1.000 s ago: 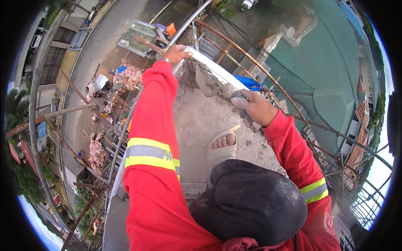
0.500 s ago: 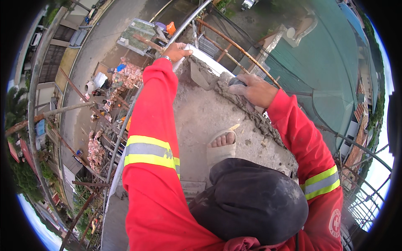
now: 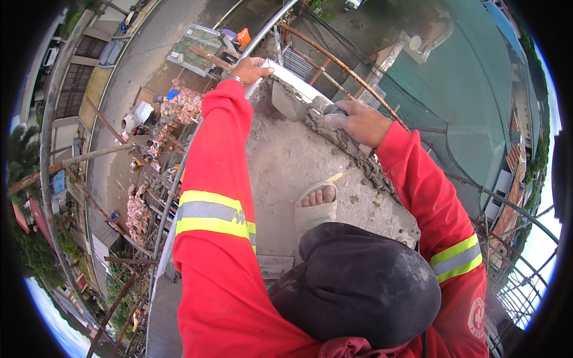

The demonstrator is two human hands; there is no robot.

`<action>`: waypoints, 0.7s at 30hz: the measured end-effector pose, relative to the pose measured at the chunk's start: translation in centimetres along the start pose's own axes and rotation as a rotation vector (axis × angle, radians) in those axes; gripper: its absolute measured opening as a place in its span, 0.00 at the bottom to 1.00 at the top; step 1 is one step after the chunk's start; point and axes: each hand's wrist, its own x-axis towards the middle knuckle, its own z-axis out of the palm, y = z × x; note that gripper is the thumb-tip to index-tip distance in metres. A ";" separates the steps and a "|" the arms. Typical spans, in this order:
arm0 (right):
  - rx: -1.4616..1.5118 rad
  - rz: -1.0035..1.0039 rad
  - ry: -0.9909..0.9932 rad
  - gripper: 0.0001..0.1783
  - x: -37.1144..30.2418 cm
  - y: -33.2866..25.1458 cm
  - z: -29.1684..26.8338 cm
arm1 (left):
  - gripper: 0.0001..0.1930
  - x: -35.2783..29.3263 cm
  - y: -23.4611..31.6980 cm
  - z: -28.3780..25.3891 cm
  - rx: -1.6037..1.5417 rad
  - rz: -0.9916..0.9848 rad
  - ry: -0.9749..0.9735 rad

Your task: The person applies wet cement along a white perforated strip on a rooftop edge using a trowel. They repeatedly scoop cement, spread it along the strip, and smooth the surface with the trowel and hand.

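At the far left corner of the concrete ledge (image 3: 271,158), my left hand (image 3: 252,70) is closed on the end of a white straight strip (image 3: 301,87) that runs along the ledge's far edge. My right hand (image 3: 364,123) is wrapped round the dark handle of a trowel (image 3: 287,102). The trowel's grey blade lies against wet mortar just inside the strip. A rough band of wet mortar (image 3: 364,160) runs under and past my right hand along the right edge. My fingers partly hide the handle.
My sandalled foot (image 3: 318,203) stands on the ledge. A metal scaffold pipe (image 3: 267,31) passes close by my left hand, and a rusty pole (image 3: 346,65) lies beyond the strip. Far below are a road (image 3: 134,65), pinkish sacks (image 3: 182,107) and a green roof (image 3: 465,89).
My right hand and the trowel have shifted slightly away from me, toward the white strip. My left hand stays at the corner with its grip on the strip.
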 end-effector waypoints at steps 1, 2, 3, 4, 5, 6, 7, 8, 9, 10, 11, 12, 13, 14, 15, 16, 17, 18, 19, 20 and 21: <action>0.001 -0.016 -0.002 0.21 0.0 -0.1 0.0 | 0.24 0.0 -0.1 0.0 -0.003 0.018 0.002; -0.017 -0.032 -0.007 0.21 0.0 -0.1 0.0 | 0.24 0.1 -0.1 0.1 -0.004 0.019 0.008; 0.032 0.000 -0.012 0.21 0.0 -0.2 0.0 | 0.24 0.1 -0.2 0.1 -0.008 0.018 0.011; 0.065 0.033 -0.015 0.20 0.0 -0.2 0.0 | 0.24 0.1 -0.3 0.2 -0.010 0.015 0.008; 0.079 0.093 -0.007 0.20 0.0 -0.3 0.0 | 0.24 0.2 -0.4 0.1 -0.014 0.013 0.003; 0.064 0.014 0.006 0.21 0.0 -0.3 0.0 | 0.23 0.3 -0.4 0.1 -0.017 0.012 0.001; 0.032 -0.038 0.029 0.22 0.1 -0.4 0.1 | 0.23 0.4 -0.4 0.0 -0.020 0.016 -0.004; -0.026 -0.052 0.062 0.23 0.2 -0.5 0.1 | 0.23 0.4 -0.5 0.0 -0.022 0.020 -0.010; 0.024 -0.050 0.030 0.24 0.3 -0.6 0.1 | 0.23 0.4 -0.5 0.0 -0.022 0.010 -0.013; 0.047 -0.010 0.010 0.24 0.2 -0.6 0.1 | 0.23 0.4 -0.4 0.0 -0.010 0.023 -0.004; 0.070 0.029 -0.012 0.24 0.2 -0.7 0.0 | 0.23 0.3 -0.4 0.0 0.004 0.022 0.006; 0.061 0.015 -0.031 0.24 0.2 -0.8 0.0 | 0.23 0.2 -0.4 0.0 0.018 0.022 0.015; 0.053 0.001 -0.049 0.24 0.3 -1.0 -0.2 | 0.23 0.1 -0.3 0.0 0.009 0.027 0.007; 0.044 -0.014 -0.066 0.25 0.4 -1.0 -0.3 | 0.23 0.0 -0.2 0.0 0.000 0.035 -0.001; 0.068 0.007 -0.068 0.25 0.3 -1.1 -0.4 | 0.23 0.0 -0.1 0.0 -0.009 0.043 -0.008; 0.093 0.027 -0.071 0.25 0.3 -1.2 -0.4 | 0.23 -0.2 -0.1 0.0 -0.004 0.040 0.001; 0.122 0.035 -0.061 0.25 0.2 -1.2 -0.4 | 0.24 -0.3 0.0 0.1 0.001 0.038 0.010; 0.112 0.051 -0.060 0.25 0.2 -1.2 -0.4 | 0.24 -0.3 0.0 0.0 -0.003 0.034 0.017; 0.112 0.065 -0.059 0.24 0.0 -1.1 -0.3 | 0.25 -0.7 -0.2 0.2 0.005 0.018 -0.002; 0.096 0.103 -0.054 0.24 -0.1 -1.0 -0.3 | 0.25 -0.6 -0.1 0.0 0.008 0.017 -0.022; 0.118 0.056 -0.047 0.24 -0.1 -1.0 -0.3 | 0.26 -0.5 -0.1 0.0 0.014 0.007 -0.037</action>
